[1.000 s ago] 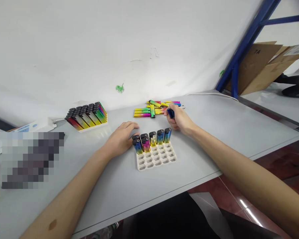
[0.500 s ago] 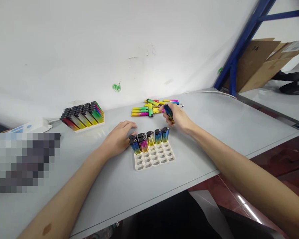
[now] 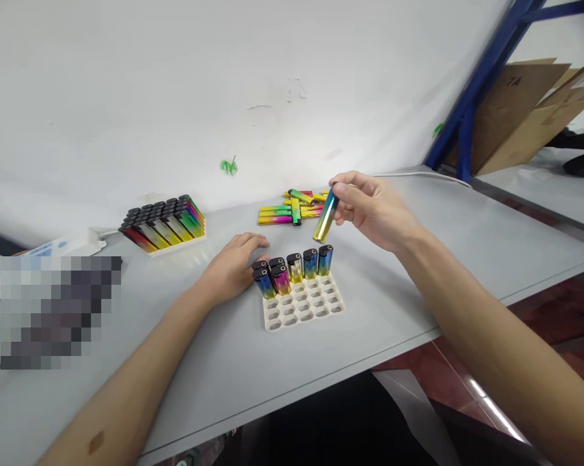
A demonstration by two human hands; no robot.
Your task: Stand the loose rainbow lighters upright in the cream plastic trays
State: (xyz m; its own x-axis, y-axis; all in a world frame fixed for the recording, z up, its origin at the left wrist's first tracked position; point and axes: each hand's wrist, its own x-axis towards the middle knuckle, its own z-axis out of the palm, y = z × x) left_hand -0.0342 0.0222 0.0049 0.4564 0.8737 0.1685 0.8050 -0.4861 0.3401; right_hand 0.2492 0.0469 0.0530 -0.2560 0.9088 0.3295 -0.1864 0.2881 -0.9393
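The right hand [image 3: 377, 210] grips a blue-and-gold lighter [image 3: 325, 215] between thumb and fingers near its blue upper end. It is in the air beyond the far right corner of the white tray [image 3: 304, 307], clear of it. Its long axis is steep but not upright — the gold end points down and to the left, towards the tray's far side, while the blue end leans up and right into the fingers.

The left hand [image 3: 231, 268] is open, its fingers loosely bent, on the table [image 3: 214, 382] beside the tray's far left corner; whether its thumb touches the tray is hidden.

Seven standing lighters [image 3: 295, 268] are in the tray, tops up: five along its far row, two in front at the left. Beyond the tray lie the loose lighters [image 3: 296, 210], flat and pointing various ways — farther left is a packed block of lighters [image 3: 163, 225].
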